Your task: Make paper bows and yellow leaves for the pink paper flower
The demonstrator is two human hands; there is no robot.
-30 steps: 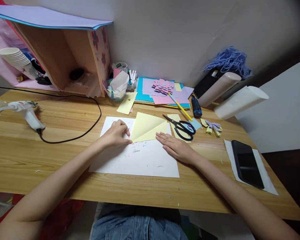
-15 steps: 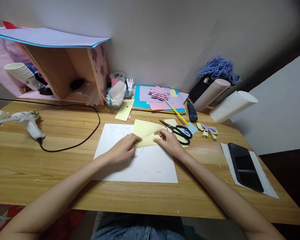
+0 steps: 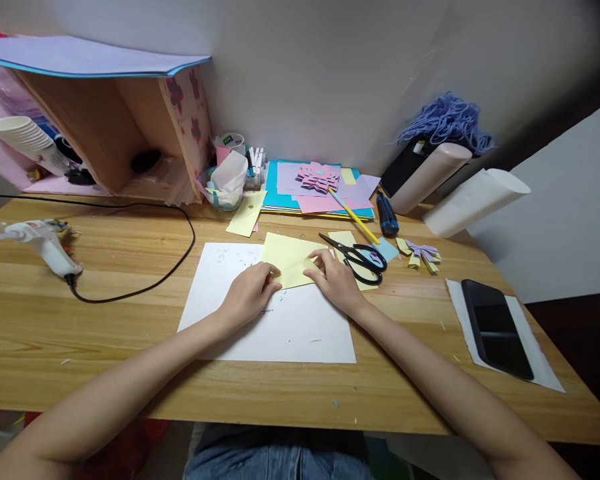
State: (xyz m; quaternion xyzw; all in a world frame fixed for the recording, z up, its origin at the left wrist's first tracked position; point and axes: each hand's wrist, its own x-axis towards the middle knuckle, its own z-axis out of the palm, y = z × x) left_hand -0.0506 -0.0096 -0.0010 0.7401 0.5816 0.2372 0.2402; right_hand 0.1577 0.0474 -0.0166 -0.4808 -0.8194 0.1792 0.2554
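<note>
A pale yellow sheet of paper (image 3: 286,252) lies over a white sheet (image 3: 300,337) marked with small scribbles and specks. My left hand (image 3: 250,290) pinches the yellow sheet's left front corner between thumb and fingers. On its right side, my right hand (image 3: 334,279) is closed on the same sheet, thumb in front. The front edge looks folded back over the sheet between my hands. Black-handled scissors (image 3: 363,259) rest just right of my right hand, on more yellow paper (image 3: 341,238) and a light blue piece (image 3: 389,249).
Leftward are a white glue gun (image 3: 50,247) with a black cord and an open cardboard box (image 3: 100,127). Behind stand coloured papers (image 3: 280,177), a pencil (image 3: 355,219) and a blue cutter (image 3: 387,217). A paper bow (image 3: 421,253) and a phone (image 3: 497,330) lie right.
The flap at the yellow sheet's front edge now lies flatter, and my left fingers have shifted slightly along it. The whole view has shifted a little.
</note>
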